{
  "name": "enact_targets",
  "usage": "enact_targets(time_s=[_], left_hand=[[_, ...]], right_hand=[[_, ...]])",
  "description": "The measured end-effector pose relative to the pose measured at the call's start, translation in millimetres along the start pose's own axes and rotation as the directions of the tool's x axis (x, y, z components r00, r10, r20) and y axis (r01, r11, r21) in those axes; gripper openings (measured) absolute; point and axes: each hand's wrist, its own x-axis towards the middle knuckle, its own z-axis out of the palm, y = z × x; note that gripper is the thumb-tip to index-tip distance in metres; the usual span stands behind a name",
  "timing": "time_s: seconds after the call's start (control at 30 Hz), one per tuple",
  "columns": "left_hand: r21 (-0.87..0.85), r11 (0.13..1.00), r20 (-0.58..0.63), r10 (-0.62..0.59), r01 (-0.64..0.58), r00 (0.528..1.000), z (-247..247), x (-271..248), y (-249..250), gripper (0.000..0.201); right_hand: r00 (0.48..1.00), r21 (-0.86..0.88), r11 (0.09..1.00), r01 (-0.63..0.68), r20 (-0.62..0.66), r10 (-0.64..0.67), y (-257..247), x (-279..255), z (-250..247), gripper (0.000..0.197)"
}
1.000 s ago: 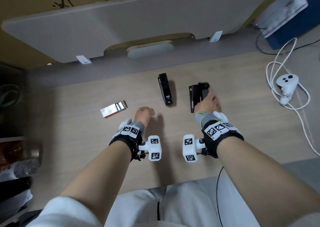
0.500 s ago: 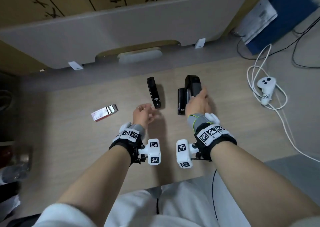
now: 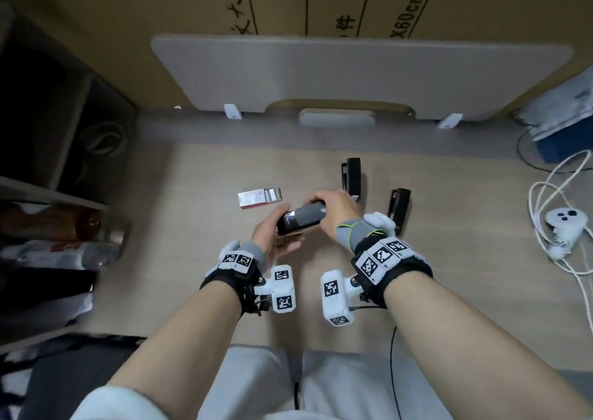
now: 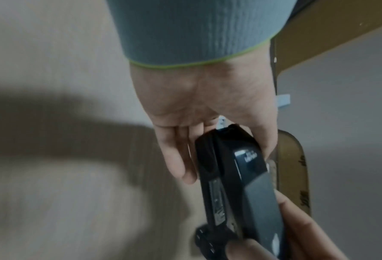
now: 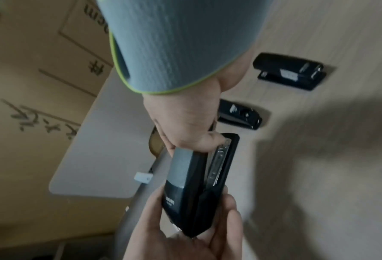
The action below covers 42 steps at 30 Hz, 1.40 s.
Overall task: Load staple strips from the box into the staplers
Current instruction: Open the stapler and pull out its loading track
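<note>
Both hands hold one black and grey stapler (image 3: 301, 219) level above the middle of the desk. My left hand (image 3: 272, 240) cups its rear end, with fingers under it and the thumb on the side. At the front end my right hand (image 3: 333, 208) grips from above. In the right wrist view the thumb (image 5: 214, 139) presses at the tip of the stapler (image 5: 198, 184), beside the metal staple channel. Two more black staplers (image 3: 351, 179) (image 3: 398, 208) lie on the desk behind my right hand. The red and white staple box (image 3: 255, 199) lies to the left, with silver strips (image 3: 273, 194) sticking out.
A grey divider panel (image 3: 353, 76) and a cardboard box (image 3: 288, 2) stand at the back of the desk. On the right lie a white controller (image 3: 566, 224) and its looped cable (image 3: 542, 195). Bottles (image 3: 64, 236) sit on shelves to the left.
My right hand has lifted the stapler off the desk and brought it left toward the middle. My left hand has come up and taken its rear end.
</note>
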Motion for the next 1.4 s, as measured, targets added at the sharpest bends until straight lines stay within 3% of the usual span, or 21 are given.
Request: enact_targets(time_s=[0.07, 0.17, 0.33, 0.43, 0.47, 0.53, 0.6, 0.67, 0.8, 1.03, 1.17, 1.33, 1.4], left_hand=[[-0.017, 0.997, 0.013, -0.073, 0.073, 0.997, -23, 0, -8, 0.057], [-0.023, 0.995, 0.047, -0.093, 0.094, 0.995, -44, 1, -20, 0.038], [-0.064, 0.994, 0.164, -0.075, 0.087, 0.984, -61, 2, -30, 0.03], [0.063, 0.997, 0.164, -0.056, 0.046, 0.985, -68, 5, -31, 0.037], [0.133, 0.991, 0.148, -0.05, 0.03, 0.988, -69, 7, -30, 0.035], [0.256, 0.966, 0.122, -0.076, 0.043, 0.99, -73, 7, -21, 0.034], [0.32, 0.944, 0.069, -0.106, 0.079, 0.992, -74, 10, -11, 0.045], [0.374, 0.926, 0.025, -0.068, 0.054, 0.997, -77, 14, 1, 0.051], [0.401, 0.916, -0.027, 0.034, -0.02, 0.999, -81, 23, 14, 0.045], [0.259, 0.946, -0.205, -0.144, 0.196, 0.968, -93, 33, 30, 0.035], [0.309, 0.924, -0.196, -0.169, 0.224, 0.966, -94, 34, 34, 0.032], [0.391, 0.897, -0.17, -0.152, 0.208, 0.974, -99, 31, 33, 0.015], [0.365, 0.906, -0.19, -0.152, 0.213, 0.97, -101, 27, 30, 0.022]], right_hand=[[0.998, 0.029, 1.0, 0.012, -0.054, -0.01, -9, 3, 20, 0.05], [0.975, 0.195, 0.965, -0.173, -0.107, 0.196, -19, 7, 52, 0.047], [0.858, 0.241, 0.826, -0.509, 0.062, 0.51, -27, 21, 78, 0.05], [0.796, 0.212, 0.768, -0.604, 0.117, 0.594, -23, 23, 80, 0.047], [0.798, 0.217, 0.769, -0.601, 0.124, 0.589, -22, 21, 79, 0.049], [0.852, 0.223, 0.823, -0.522, 0.109, 0.511, -23, 17, 79, 0.06], [0.915, 0.226, 0.887, -0.402, 0.12, 0.384, -28, 12, 78, 0.069], [0.943, 0.237, 0.916, -0.322, 0.166, 0.289, -35, 12, 81, 0.066], [0.966, 0.265, 0.932, -0.248, 0.133, 0.22, -46, 14, 84, 0.061], [0.971, 0.284, 0.929, -0.236, 0.022, 0.24, -56, 12, 55, 0.048], [0.918, 0.35, 0.867, -0.353, -0.049, 0.393, -42, 3, 53, 0.039], [0.777, 0.405, 0.734, -0.546, -0.085, 0.624, -8, -5, 66, 0.035], [0.723, 0.417, 0.68, -0.603, -0.074, 0.687, 0, -8, 72, 0.037]])
